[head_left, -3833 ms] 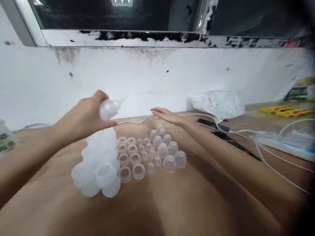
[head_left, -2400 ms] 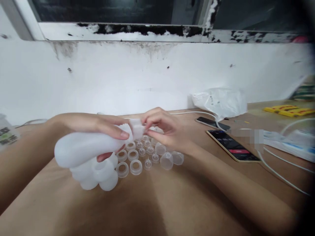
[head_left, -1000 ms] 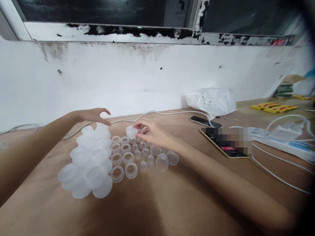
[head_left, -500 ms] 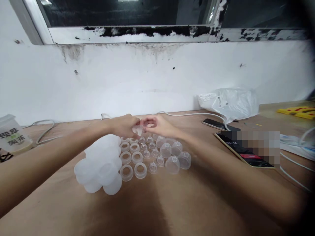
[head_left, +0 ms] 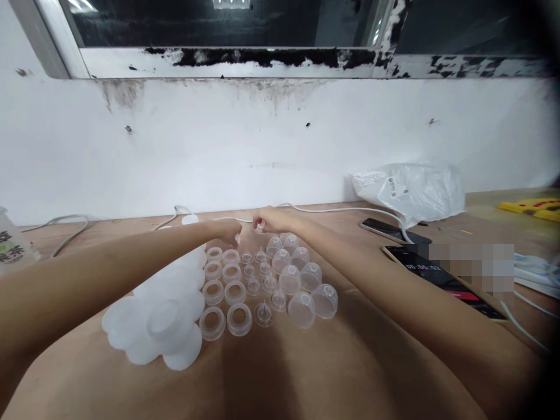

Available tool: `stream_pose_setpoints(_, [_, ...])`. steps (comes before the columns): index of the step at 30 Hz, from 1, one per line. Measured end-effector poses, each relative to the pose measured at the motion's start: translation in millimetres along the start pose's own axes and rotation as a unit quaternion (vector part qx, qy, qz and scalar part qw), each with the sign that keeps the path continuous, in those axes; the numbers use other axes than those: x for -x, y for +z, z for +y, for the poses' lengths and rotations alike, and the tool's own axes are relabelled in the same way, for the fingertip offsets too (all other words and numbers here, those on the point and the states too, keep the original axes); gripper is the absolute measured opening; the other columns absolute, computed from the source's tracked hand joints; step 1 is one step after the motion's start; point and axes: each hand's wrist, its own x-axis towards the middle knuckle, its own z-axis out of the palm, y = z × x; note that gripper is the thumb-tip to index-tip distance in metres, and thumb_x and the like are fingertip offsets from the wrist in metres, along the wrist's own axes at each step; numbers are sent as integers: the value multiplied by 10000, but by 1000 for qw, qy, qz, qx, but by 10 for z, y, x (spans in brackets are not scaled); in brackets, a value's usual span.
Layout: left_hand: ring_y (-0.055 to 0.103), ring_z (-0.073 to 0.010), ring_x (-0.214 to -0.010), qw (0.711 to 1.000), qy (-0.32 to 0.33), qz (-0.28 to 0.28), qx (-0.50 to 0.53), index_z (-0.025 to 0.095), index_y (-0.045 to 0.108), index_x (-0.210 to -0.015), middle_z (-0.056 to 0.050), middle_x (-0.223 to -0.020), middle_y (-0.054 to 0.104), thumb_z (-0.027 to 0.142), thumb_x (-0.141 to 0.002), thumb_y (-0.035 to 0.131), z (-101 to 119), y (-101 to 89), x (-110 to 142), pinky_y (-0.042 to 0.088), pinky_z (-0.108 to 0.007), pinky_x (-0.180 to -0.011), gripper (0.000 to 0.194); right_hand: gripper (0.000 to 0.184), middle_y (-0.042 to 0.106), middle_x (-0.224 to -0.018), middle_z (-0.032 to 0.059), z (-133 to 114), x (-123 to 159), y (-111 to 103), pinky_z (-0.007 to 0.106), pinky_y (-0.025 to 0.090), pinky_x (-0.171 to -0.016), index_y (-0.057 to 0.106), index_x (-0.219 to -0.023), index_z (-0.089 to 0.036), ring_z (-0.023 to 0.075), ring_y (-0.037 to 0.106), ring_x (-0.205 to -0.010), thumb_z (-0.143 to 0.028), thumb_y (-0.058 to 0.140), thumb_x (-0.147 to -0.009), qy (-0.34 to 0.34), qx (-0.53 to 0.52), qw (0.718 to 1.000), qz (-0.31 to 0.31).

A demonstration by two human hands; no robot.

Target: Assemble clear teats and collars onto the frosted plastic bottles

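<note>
Both my hands reach to the far end of rows of small plastic parts on the brown table (head_left: 306, 373). My left hand (head_left: 228, 230) is curled closed just beyond the ring caps (head_left: 220, 290), with a small white piece at its fingertips that I cannot make out. My right hand (head_left: 272, 220) pinches a small clear piece above the clear dome caps (head_left: 301, 286). Small nozzle inserts (head_left: 262, 286) lie in rows between the rings and domes. A pile of frosted white bottles (head_left: 160, 315) lies on the left, under my left forearm.
Two phones (head_left: 394, 230) lie to the right beside a crumpled plastic bag (head_left: 411, 189). White cables (head_left: 332, 208) run along the wall. A labelled cup (head_left: 11, 245) stands at the far left, and yellow pieces (head_left: 531, 207) lie at the far right.
I laid a bottle back on the pile earlier. Since half a second ago my hands have moved slightly apart and further back, to the far end of the rows.
</note>
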Motion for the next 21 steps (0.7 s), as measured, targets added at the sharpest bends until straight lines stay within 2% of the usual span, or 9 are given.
stream_pose_setpoints(3, [520, -253, -883, 1000, -7, 0, -2, 134, 515, -1041, -147, -1116, 500, 333, -621, 566, -11, 47, -55, 399, -316, -720, 468, 253, 636, -782, 50, -3, -49, 7, 221, 384, -572, 649, -839, -191, 154, 561, -687, -106, 553, -621, 33, 8, 996, -77])
stream_pose_setpoints(6, [522, -218, -879, 1000, 1, -17, -4, 123, 540, -992, -100, -1041, 558, 316, -617, 573, -12, 52, -108, 397, -266, -735, 423, 273, 640, -749, 13, -34, -78, -27, 210, 380, -592, 645, -872, -222, 139, 561, -683, -174, 586, -609, 33, 21, 984, -173])
stream_pose_setpoints(8, [517, -207, -891, 1000, 2, -29, -9, 124, 548, -980, -76, -1020, 575, 298, -633, 557, 1, 39, -130, 392, -250, -745, 387, 303, 640, -779, 2, -59, -102, -40, 206, 377, -612, 644, -880, -229, 140, 558, -710, -212, 621, -578, 21, 36, 976, -215])
stream_pose_setpoints(13, [525, -214, -871, 996, -1, -81, -21, 85, 569, -960, -100, -994, 592, 292, -660, 526, 60, -6, -101, 392, -253, -742, 367, 337, 638, -793, 29, -91, -179, -4, 235, 380, -623, 646, -888, -192, 170, 559, -725, -221, 648, -553, 36, 61, 971, -230])
stream_pose_setpoints(17, [518, -223, -909, 994, -2, -111, -18, 87, 485, -1098, -128, -1072, 553, 323, -664, 512, 81, -24, -39, 392, -266, -757, 495, 287, 641, -726, 32, -83, -198, 28, 238, 385, -615, 652, -855, -171, 162, 566, -681, -206, 639, -570, 60, 48, 971, -225])
stream_pose_setpoints(21, [496, -224, -963, 992, 7, -126, -10, 108, 422, -1162, -133, -1141, 505, 311, -673, 495, 50, -26, -24, 388, -277, -782, 535, 321, 648, -747, 43, -84, -190, 47, 223, 387, -605, 616, -941, -164, 150, 572, -679, -183, 598, -621, 57, 36, 977, -201])
